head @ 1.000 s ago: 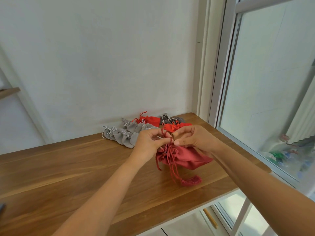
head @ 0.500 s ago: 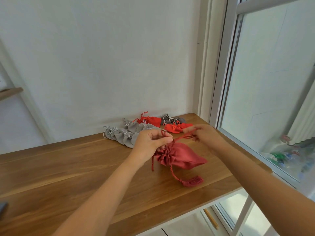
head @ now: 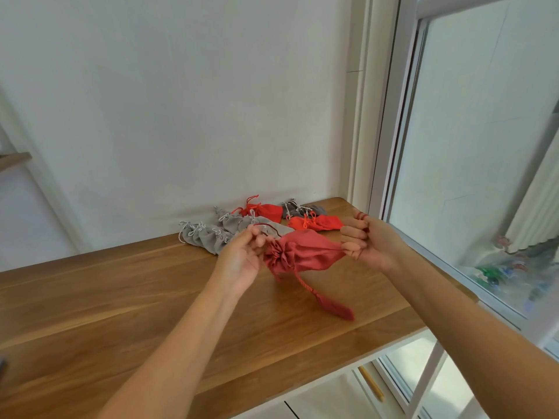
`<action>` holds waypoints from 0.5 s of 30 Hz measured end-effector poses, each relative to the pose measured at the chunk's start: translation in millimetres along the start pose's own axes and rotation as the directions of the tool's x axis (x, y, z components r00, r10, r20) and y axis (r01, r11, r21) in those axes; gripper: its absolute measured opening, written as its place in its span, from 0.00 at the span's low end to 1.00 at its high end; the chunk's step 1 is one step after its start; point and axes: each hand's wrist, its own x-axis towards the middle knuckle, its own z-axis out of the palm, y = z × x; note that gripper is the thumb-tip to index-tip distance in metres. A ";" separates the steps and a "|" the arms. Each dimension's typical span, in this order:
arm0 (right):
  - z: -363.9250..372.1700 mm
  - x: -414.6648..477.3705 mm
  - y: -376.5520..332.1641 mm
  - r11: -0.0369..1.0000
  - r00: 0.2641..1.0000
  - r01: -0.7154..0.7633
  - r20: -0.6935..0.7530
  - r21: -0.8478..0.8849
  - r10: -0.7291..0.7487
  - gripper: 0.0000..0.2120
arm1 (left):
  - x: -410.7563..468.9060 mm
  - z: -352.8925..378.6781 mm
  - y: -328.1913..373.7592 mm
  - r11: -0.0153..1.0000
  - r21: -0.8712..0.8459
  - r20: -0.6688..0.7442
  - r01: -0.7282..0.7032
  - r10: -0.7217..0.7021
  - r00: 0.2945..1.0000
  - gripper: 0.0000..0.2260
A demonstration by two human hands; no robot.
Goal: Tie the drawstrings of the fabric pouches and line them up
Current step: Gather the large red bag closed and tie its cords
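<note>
A red pouch [head: 308, 252] hangs stretched between two hands just above the wooden tabletop [head: 121, 303], right of centre in the frame. Its mouth is gathered into a rosette that faces the left hand [head: 242, 258]. That hand pinches a loop of the dark red drawstring [head: 266, 227] between thumb and fingertips, just beside the gathers. The right hand [head: 372, 243], further right near the window [head: 472, 146], has its fingers curled, with cord wound round an upper fingertip. The pouch's tapered end reaches those fingers, but we cannot tell whether they grip fabric as well as cord. A braided tail ending in a tassel [head: 337, 309] droops from the mouth toward the lower centre, blurred. Behind, against the wall, grey pouches [head: 208, 235] and bright red pouches [head: 267, 209] lie overlapping in a loose cluster, their cords knotted as far as we can make out.

We judge the mouth cinched and the knot not yet made. We see four risks from here. Slack in either pinch would let the gathers spring open. The cord round the fingertip could snag as that hand pulls free and drag the tie loose. The dangling tassel could get caught in the knot. Setting this larger pouch down carelessly could also push the cluster behind further out of line.
</note>
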 end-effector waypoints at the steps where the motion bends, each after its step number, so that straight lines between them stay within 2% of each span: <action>1: -2.8 -0.1 -1.4 0.999 1.000 0.002 -0.018 -0.052 -0.003 0.29 | -0.1 -1.1 0.6 1.000 -0.026 -0.005 0.005 -0.005 1.000 0.15; 6: -11.1 -1.3 -5.6 0.900 0.979 0.107 -0.115 -0.422 -0.170 0.27 | -1.9 -0.3 -8.8 0.992 0.122 0.004 0.019 -0.020 1.000 0.14; 10: -14.9 -8.1 -8.9 0.879 0.970 0.110 -0.142 -0.464 -0.196 0.28 | -5.2 1.2 -12.1 0.960 0.274 0.048 0.054 -0.070 0.996 0.14; 15: -21.7 -12.7 2.5 0.810 0.961 0.046 -0.195 -0.585 -0.196 0.23 | -7.2 -2.9 -20.4 0.901 0.429 0.034 0.072 -0.095 0.995 0.13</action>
